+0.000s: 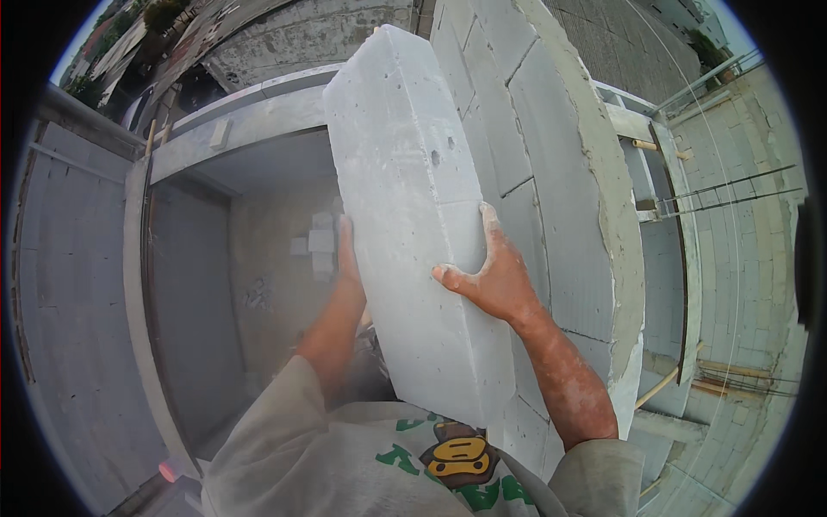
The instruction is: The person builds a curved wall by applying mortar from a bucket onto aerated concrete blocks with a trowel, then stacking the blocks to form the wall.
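Observation:
A long pale grey-white concrete block, pitted with small holes, stands out in front of my chest, tilted beside the wall. My right hand grips its right side, thumb laid across the near face and fingers on the far edge. On the opposite side my left hand presses against the block's left edge; most of its fingers are hidden behind the block. Just to the right rises a block wall with thin joints, its top edge covered by a rough band of grey mortar.
Down to the left opens a deep room, with a stack of blocks and rubble on its floor. A concrete beam borders it. At right, reinforcing bars stick out past another block wall. Roofs lie beyond.

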### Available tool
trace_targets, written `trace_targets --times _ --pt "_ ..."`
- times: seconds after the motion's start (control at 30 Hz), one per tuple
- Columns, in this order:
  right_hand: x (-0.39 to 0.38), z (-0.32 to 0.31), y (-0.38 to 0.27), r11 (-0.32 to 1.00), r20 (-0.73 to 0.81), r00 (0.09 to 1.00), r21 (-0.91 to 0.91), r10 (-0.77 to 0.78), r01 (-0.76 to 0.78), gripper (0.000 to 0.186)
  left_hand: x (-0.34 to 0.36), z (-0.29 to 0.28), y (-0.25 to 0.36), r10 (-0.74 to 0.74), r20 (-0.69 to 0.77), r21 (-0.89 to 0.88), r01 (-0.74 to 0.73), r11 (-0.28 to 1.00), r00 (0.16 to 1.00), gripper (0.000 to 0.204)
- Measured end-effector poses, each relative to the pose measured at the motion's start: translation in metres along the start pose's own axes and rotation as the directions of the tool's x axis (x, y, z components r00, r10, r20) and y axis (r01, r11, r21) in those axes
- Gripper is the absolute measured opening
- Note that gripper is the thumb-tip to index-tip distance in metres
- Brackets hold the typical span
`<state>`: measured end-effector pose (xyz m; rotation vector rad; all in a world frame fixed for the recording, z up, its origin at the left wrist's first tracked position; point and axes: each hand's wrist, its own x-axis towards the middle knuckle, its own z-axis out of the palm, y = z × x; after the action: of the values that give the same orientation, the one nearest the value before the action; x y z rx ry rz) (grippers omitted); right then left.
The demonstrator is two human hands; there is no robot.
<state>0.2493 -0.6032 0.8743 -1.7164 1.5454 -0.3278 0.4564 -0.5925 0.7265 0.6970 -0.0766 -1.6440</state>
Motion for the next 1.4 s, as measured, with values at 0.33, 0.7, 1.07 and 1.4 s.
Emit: trace_targets --times 0.33,0.7,1.07,1.4 --pt "-0.102 -0.019 0.054 0.922 -0.201 0.953 0.358 0.228 -0.145 0.106 -0.043 0.022 -0.076 -0.373 0.064 -0.032 0.375 0.926 0.926 0.065" --pt "-0.116 -0.105 -0.037 0.994 -0.572 0.820 -0.071 0.026 -0.080 0.104 0.021 0.148 -0.032 -0.338 0.165 0.443 0.237 0.865 0.926 0.089" --pt "0.086 -0.280 -0.138 0.938 -0.664 0.743 -0.203 0.080 -0.282 0.103 0.258 0.315 0.041 -0.433 0.332 0.877 -0.106 0.469 0.838 0.096" --pt "0.234 -0.333 -0.110 0.860 -0.700 0.699 -0.261 0.145 -0.439 0.097 0.406 0.368 0.031 -0.495 0.175 0.895 0.073 0.441 0.851 0.083"
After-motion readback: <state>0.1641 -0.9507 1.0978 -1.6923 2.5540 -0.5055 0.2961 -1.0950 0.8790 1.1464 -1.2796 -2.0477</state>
